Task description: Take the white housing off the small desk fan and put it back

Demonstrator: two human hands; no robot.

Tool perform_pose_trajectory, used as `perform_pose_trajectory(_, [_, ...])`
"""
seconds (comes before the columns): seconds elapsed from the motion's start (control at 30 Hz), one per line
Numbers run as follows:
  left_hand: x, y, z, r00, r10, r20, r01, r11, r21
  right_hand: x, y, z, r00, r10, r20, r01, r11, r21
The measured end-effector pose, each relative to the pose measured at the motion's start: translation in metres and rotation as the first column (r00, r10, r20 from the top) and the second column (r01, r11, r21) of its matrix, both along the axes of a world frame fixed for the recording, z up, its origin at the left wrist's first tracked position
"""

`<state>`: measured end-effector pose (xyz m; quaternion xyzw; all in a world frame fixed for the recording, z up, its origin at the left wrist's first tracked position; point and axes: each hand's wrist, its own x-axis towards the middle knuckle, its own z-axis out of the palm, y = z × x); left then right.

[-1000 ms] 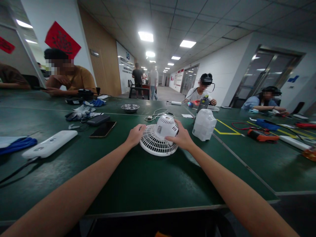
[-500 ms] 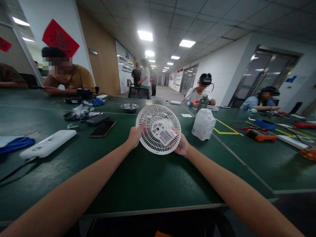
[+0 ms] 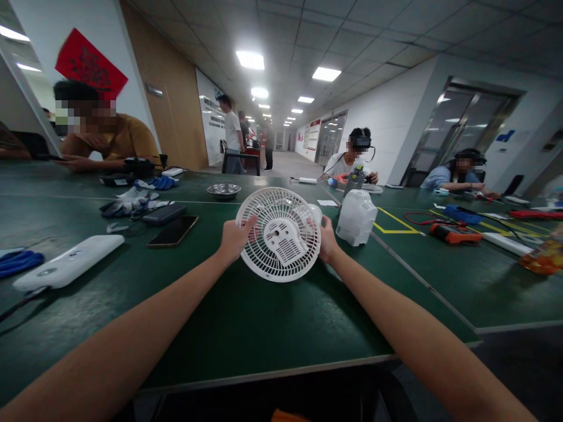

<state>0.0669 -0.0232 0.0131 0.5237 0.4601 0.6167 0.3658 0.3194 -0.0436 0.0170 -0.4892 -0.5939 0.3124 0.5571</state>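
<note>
A round white fan grille (image 3: 250, 258) is tilted up so its inner face is toward me, with a slotted centre plate showing. My left hand (image 3: 235, 239) grips the left rim, its thumb over the front. At the right edge my right hand (image 3: 328, 240) holds the same piece, partly behind it. Most of the white motor housing is hidden behind the grille. To the right stands a white translucent plastic housing (image 3: 357, 217), apart from my hand.
Left on the green table (image 3: 281, 334) lie a phone (image 3: 173, 231), a white power bank (image 3: 68, 262) and gloves (image 3: 132, 202). A metal bowl (image 3: 224, 191) stands beyond. Rightward are a dark bottle (image 3: 353, 179) and an orange multimeter (image 3: 455, 232). Several people sit around the table.
The fan grille, earlier lying with its motor housing on top, has been tipped up to show its inner face. My right hand moved from the housing to the right edge.
</note>
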Motion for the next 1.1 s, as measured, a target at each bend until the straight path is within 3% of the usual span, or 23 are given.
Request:
perform_pose_trajectory(0.03, [0.0, -0.001, 0.001, 1.0, 0.001, -0.01, -0.001, 1.0, -0.011, 0.009, 0.002, 0.002, 0.99, -0.138, 0.011, 0.138, 0.99, -0.011])
perform_pose_trajectory(0.1, [-0.001, 0.0, 0.002, 1.0, 0.008, -0.023, -0.009, 1.0, -0.025, 0.026, 0.004, 0.006, 0.921, -0.333, 0.202, 0.327, 0.943, 0.066])
perform_pose_trajectory(0.2, [-0.005, 0.003, 0.0, 0.999, 0.031, -0.032, -0.032, 0.999, -0.042, 0.044, 0.005, 0.009, 0.76, -0.455, 0.463, 0.373, 0.89, 0.262])
perform_pose_trajectory(0.27, [-0.009, 0.006, -0.001, 0.998, 0.047, -0.046, -0.049, 0.998, -0.049, 0.05, 0.006, 0.007, 0.684, -0.481, 0.549, 0.372, 0.877, 0.304])
perform_pose_trajectory(0.4, [-0.017, 0.013, -0.007, 0.991, 0.092, -0.095, -0.096, 0.995, -0.039, 0.052, 0.01, -0.003, 0.6, -0.445, 0.665, 0.404, 0.886, 0.228])
perform_pose_trajectory(0.5, [-0.019, 0.017, -0.011, 0.994, 0.09, -0.056, -0.094, 0.992, -0.088, 0.05, 0.011, -0.006, 0.586, -0.421, 0.692, 0.413, 0.89, 0.192])
perform_pose_trajectory(0.6, [-0.02, 0.019, -0.012, 0.997, 0.08, -0.023, -0.083, 0.988, -0.13, 0.05, 0.008, 0.004, 0.595, -0.464, 0.657, 0.385, 0.881, 0.274])
perform_pose_trajectory(0.67, [-0.022, 0.019, -0.011, 0.998, 0.06, -0.033, -0.064, 0.987, -0.148, 0.055, 0.004, 0.016, 0.579, -0.563, 0.59, 0.382, 0.826, 0.413])
perform_pose_trajectory(0.73, [-0.025, 0.02, -0.011, 0.999, 0.021, -0.048, -0.029, 0.986, -0.161, 0.064, 0.0, 0.026, 0.527, -0.701, 0.481, 0.444, 0.709, 0.548])
perform_pose_trajectory(0.8, [-0.029, 0.023, -0.013, 0.998, -0.032, -0.056, 0.022, 0.984, -0.177, 0.079, -0.002, 0.03, 0.451, -0.813, 0.369, 0.552, 0.579, 0.6])
perform_pose_trajectory(0.87, [-0.033, 0.027, -0.015, 0.995, -0.088, -0.049, 0.076, 0.977, -0.197, 0.097, 0.0, 0.026, 0.397, -0.861, 0.318, 0.638, 0.508, 0.578])
perform_pose_trajectory(0.93, [-0.037, 0.031, -0.019, 0.991, -0.131, -0.035, 0.12, 0.969, -0.217, 0.113, 0.005, 0.017, 0.406, -0.854, 0.324, 0.702, 0.519, 0.487])
perform_pose_trajectory(1.03, [-0.041, 0.037, -0.023, 0.985, -0.17, -0.027, 0.159, 0.958, -0.237, 0.131, 0.017, 0.002, 0.518, -0.78, 0.351, 0.704, 0.622, 0.344])
perform_pose_trajectory(1.1, [-0.043, 0.04, -0.026, 0.983, -0.18, -0.022, 0.17, 0.956, -0.241, 0.137, 0.023, -0.005, 0.555, -0.753, 0.353, 0.695, 0.653, 0.3])
